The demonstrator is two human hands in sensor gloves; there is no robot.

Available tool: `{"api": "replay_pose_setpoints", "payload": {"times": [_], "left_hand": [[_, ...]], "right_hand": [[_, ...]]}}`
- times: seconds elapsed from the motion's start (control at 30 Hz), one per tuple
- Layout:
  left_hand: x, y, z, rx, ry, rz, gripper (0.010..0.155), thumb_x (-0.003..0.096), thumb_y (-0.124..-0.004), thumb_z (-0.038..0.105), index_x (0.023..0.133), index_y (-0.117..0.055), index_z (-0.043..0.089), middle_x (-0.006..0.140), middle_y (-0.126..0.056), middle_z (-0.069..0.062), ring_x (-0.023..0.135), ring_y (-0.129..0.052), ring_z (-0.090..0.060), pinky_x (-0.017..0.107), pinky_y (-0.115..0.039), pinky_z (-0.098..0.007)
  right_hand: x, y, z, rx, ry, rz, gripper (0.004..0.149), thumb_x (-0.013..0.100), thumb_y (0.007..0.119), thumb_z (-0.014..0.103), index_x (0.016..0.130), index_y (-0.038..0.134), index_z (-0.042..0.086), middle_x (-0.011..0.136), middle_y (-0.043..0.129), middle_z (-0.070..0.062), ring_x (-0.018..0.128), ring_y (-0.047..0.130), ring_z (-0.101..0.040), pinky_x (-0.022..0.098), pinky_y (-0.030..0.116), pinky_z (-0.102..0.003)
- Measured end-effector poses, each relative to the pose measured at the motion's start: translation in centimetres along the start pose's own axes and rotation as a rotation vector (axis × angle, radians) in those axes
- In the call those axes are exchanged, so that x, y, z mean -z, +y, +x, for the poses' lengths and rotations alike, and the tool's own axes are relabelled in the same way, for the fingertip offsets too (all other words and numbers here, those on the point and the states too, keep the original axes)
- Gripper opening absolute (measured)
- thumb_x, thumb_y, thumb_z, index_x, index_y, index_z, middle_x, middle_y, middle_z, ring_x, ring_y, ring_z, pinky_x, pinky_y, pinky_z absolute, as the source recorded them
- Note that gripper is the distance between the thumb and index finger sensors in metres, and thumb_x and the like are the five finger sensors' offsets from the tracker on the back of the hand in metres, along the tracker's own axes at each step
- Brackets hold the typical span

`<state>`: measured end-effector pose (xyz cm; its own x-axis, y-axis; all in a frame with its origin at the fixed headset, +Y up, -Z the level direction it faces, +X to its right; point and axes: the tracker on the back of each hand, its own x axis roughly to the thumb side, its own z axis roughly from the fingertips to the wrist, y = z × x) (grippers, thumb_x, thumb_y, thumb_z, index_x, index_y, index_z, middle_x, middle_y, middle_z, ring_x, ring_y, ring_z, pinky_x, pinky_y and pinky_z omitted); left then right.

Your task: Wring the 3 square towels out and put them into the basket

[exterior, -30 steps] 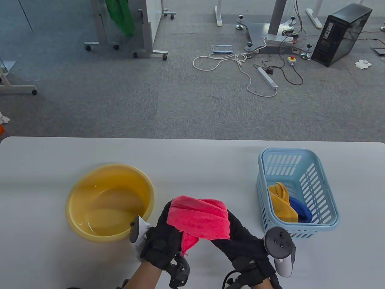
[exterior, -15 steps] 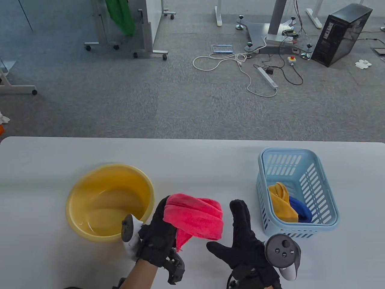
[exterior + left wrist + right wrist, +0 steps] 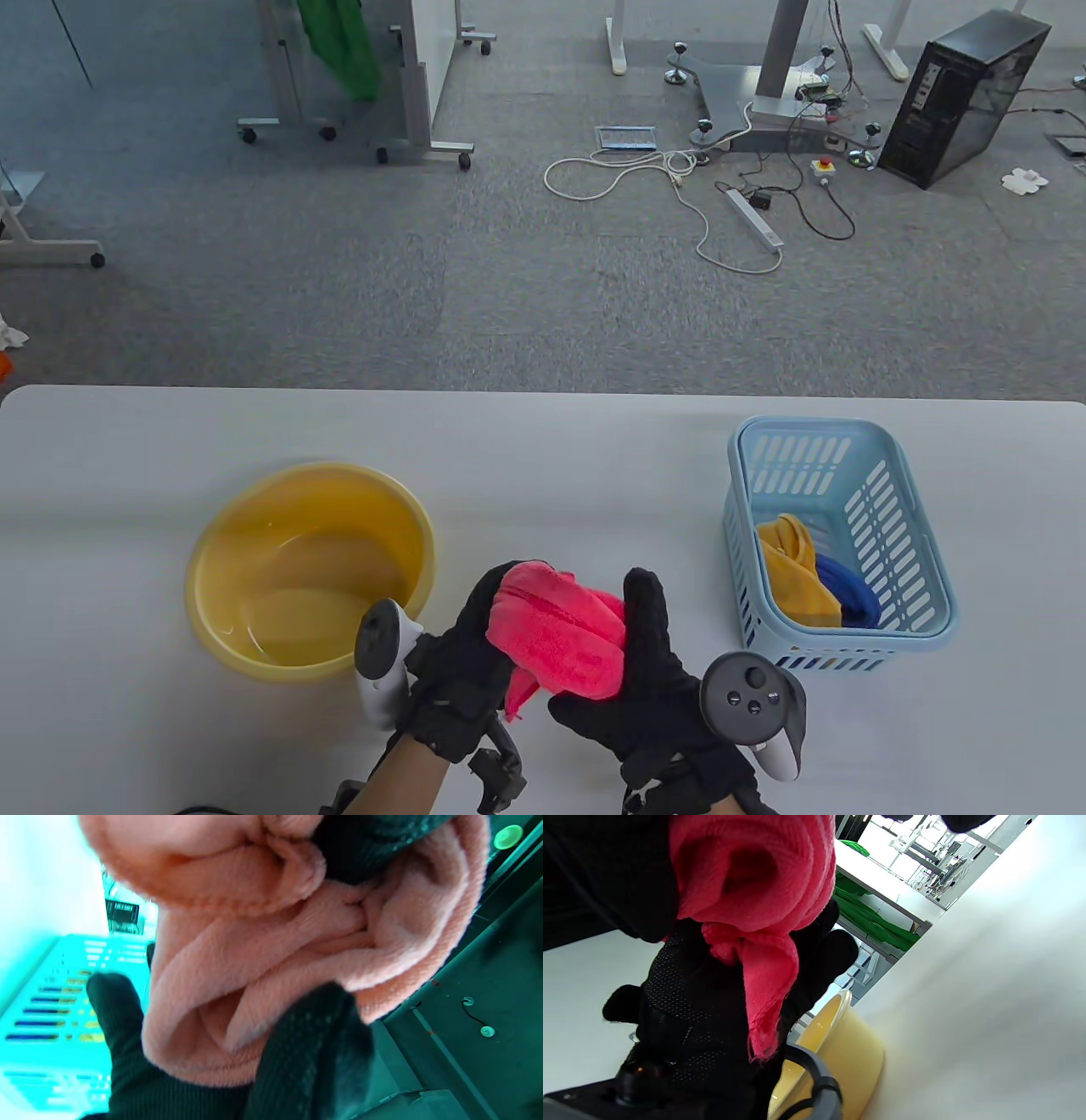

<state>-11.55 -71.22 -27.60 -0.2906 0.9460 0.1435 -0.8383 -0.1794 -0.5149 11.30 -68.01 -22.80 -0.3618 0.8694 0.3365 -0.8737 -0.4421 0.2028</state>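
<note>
A bunched red towel [image 3: 556, 637] hangs above the table's front edge between both hands. My left hand [image 3: 462, 666] grips its left end with curled fingers, and a loose corner dangles below [image 3: 763, 993]. My right hand [image 3: 645, 679] lies against the towel's right end with straight fingers, its thumb spread out beneath. The left wrist view is filled by the towel [image 3: 271, 955] and black glove fingers [image 3: 114, 1010]. A light blue basket [image 3: 740, 509] stands to the right and holds a yellow towel [image 3: 793, 569] and a blue towel [image 3: 850, 596].
A yellow basin [image 3: 204, 611] with a little water stands left of my hands, its rim close to the left hand's tracker [image 3: 379, 654]. The basin [image 3: 857, 1052] also shows in the right wrist view. White tabletop [image 3: 577, 475] lies between basin and basket.
My right hand let go of the towel, opened, then came back left against its right end. The towel is more bunched and both hands sit slightly lower.
</note>
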Motion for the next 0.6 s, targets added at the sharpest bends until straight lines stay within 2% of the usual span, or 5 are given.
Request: {"api": "replay_pose_setpoints", "payload": {"times": [0.2,0.27,0.37,0.43,0.6], "left_hand": [[0.0,-1.3,-1.1,-0.023,0.069,-0.072,0.069,0.0624,-0.072,0.053,0.118,-0.034,0.036,0.121,-0.025,-0.018,0.11,-0.038,-0.05,0.07,-0.046,-0.071],[0.0,-1.8,-1.4,-0.047,0.087,-0.106,0.072,0.0622,-0.07,0.056,0.119,-0.03,0.036,0.121,-0.021,-0.018,0.111,-0.032,-0.05,0.071,-0.044,-0.071],[0.0,-2.4,-2.1,-0.08,0.113,-0.161,0.075,0.0618,-0.067,0.062,0.117,-0.019,0.047,0.121,-0.014,-0.016,0.112,-0.025,-0.05,0.071,-0.041,-0.071],[-0.1,-2.9,-2.5,-0.118,0.148,-0.197,0.075,0.0609,-0.066,0.065,0.115,-0.016,0.052,0.121,-0.009,-0.016,0.112,-0.021,-0.05,0.072,-0.04,-0.071],[0.0,-3.1,-3.4,-0.15,0.184,-0.299,0.076,0.0601,-0.063,0.069,0.112,-0.01,0.055,0.118,0.007,-0.011,0.11,-0.002,-0.048,0.072,-0.032,-0.073]], "right_hand": [[0.0,0.3,-0.3,0.065,-0.002,-0.018,0.121,0.043,0.099,0.057,0.114,0.014,0.01,0.118,0.018,-0.026,0.104,0.041,-0.06,0.071,0.046,-0.077],[0.0,0.4,-0.3,0.088,0.0,0.003,0.121,0.043,0.098,0.057,0.114,0.013,0.01,0.118,0.018,-0.026,0.104,0.041,-0.061,0.071,0.046,-0.077],[0.1,0.9,-0.3,0.122,-0.013,-0.014,0.123,0.042,0.1,0.056,0.114,0.01,0.013,0.118,0.018,-0.027,0.104,0.037,-0.062,0.071,0.045,-0.077],[0.1,1.2,-0.4,0.113,-0.006,0.039,0.125,0.041,0.1,0.056,0.113,0.008,0.013,0.117,0.016,-0.028,0.103,0.035,-0.063,0.071,0.044,-0.077],[0.3,1.7,-0.7,0.155,0.016,0.063,0.127,0.039,0.105,0.048,0.113,0.007,0.015,0.115,0.015,-0.033,0.101,0.03,-0.066,0.072,0.043,-0.077]]}}
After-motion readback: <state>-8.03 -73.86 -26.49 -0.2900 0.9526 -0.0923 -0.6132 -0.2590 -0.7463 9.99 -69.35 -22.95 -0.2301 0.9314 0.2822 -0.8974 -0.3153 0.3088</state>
